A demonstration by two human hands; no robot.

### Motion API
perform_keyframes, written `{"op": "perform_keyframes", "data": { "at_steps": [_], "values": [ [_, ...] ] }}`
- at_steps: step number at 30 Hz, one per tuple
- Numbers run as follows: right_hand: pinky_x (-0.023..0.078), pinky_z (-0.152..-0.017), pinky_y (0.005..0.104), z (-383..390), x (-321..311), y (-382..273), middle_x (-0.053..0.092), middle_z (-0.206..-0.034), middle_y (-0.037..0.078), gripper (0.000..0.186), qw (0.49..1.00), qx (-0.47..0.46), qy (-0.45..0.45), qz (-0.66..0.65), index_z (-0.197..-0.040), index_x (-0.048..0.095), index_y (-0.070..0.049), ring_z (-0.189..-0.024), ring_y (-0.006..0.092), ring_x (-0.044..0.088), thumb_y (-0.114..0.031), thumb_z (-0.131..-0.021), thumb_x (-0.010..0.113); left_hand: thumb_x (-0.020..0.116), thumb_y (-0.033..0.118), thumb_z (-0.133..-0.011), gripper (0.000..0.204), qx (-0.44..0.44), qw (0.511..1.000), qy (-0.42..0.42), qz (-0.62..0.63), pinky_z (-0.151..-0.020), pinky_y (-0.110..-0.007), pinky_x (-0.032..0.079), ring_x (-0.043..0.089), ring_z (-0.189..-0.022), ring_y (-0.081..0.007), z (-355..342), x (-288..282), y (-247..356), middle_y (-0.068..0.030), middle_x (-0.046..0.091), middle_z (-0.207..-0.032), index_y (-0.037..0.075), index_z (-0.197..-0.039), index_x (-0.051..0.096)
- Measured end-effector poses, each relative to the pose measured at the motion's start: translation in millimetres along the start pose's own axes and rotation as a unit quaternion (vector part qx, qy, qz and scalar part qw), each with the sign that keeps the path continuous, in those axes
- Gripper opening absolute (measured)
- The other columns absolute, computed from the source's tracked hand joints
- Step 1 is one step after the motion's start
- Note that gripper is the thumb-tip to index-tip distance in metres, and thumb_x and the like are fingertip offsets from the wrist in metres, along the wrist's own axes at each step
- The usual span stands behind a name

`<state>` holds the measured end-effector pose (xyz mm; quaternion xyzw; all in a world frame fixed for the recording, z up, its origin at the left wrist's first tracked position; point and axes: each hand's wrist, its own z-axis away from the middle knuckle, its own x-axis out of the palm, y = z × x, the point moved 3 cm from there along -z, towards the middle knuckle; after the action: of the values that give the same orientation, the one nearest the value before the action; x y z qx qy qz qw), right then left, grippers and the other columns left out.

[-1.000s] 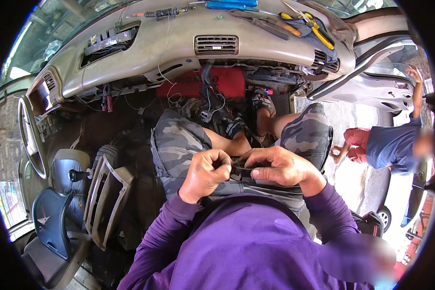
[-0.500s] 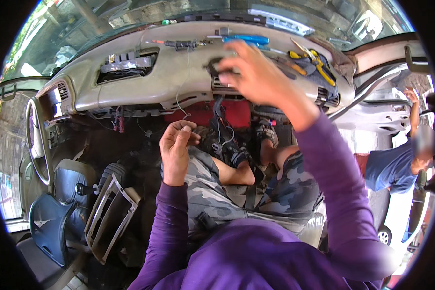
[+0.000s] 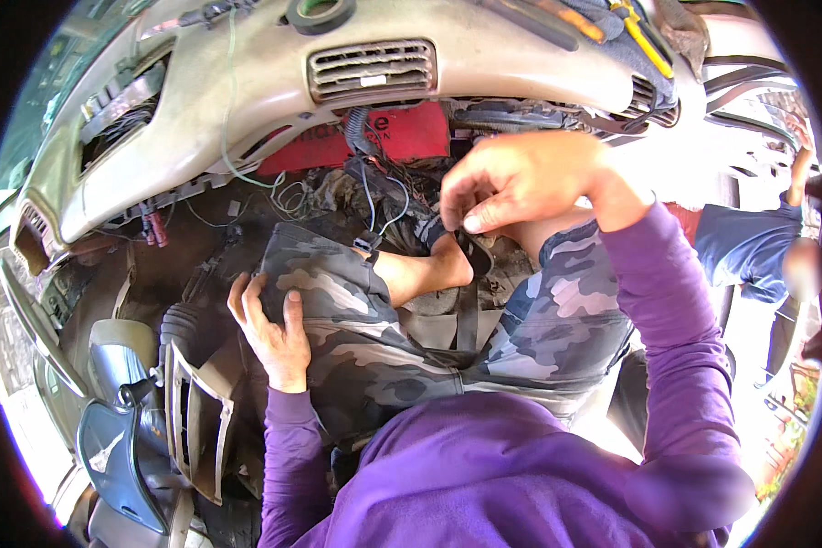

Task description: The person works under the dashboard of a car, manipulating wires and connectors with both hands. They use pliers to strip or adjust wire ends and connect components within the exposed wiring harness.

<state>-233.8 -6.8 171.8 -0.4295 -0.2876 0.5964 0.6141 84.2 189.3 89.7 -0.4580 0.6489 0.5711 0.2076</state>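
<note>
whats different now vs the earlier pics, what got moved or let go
The right hand carried the black tape roll up onto the dashboard, let go of it beyond the center vent and came back down. The left hand moved left, to the left edge of the camouflage shorts, and opened. The yellow-handled pliers and red case stayed put.
</note>
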Motion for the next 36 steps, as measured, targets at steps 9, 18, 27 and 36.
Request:
{"op": "perform_keyframes", "data": {
  "at_steps": [9, 18, 27, 36],
  "values": [
    [0.055, -0.088, 0.0504, -96, -28, 289, 0.071, -0.115, 0.027, 0.033, 0.896, 0.352, 0.056, 0.267, -0.105, 0.076, 0.003, -0.108, 0.0422, 0.07, -0.009, -0.078, 0.06, 0.064, 0.038, -0.097, 0.05, -0.013, 0.998, -0.064, -0.019, -0.113, -0.05, 0.036, 0.048, -0.132, -0.04, -11, 5, 0, -0.023, 0.051, -0.141, 0.0, -0.128, 0.059],
    [0.056, -0.09, 0.0488, -174, 22, 327, 0.072, -0.112, 0.027, 0.033, 0.917, 0.269, 0.192, 0.224, -0.111, 0.074, -0.001, -0.106, 0.0428, 0.07, -0.012, -0.083, 0.06, 0.063, 0.04, -0.095, 0.053, -0.041, 0.995, -0.088, -0.021, -0.112, -0.049, 0.036, 0.049, -0.13, -0.0398, -15, 8, -3, -0.0233, 0.051, -0.14, -0.001, -0.129, 0.058],
    [0.056, -0.095, 0.0453, -227, 16, 365, 0.072, -0.112, 0.019, 0.025, 0.938, 0.081, 0.238, 0.239, -0.105, 0.072, 0.0, -0.106, 0.038, 0.069, -0.012, -0.09, 0.057, 0.064, 0.037, -0.094, 0.052, -0.053, 0.993, -0.101, -0.014, -0.113, -0.05, 0.035, 0.049, -0.13, -0.0417, -18, 8, -2, -0.0256, 0.051, -0.139, -0.002, -0.128, 0.057],
    [0.047, -0.108, 0.0448, -181, 22, 438, 0.062, -0.139, 0.021, 0.045, 0.872, 0.351, 0.209, 0.269, -0.136, 0.062, -0.006, -0.131, 0.0375, 0.058, -0.015, -0.092, 0.055, 0.062, 0.04, -0.094, 0.056, -0.1, 0.99, -0.104, -0.002, -0.113, -0.05, 0.035, 0.048, -0.131, -0.0395, -17, 9, -6, -0.0251, 0.049, -0.142, -0.002, -0.13, 0.056]
  ]
}}
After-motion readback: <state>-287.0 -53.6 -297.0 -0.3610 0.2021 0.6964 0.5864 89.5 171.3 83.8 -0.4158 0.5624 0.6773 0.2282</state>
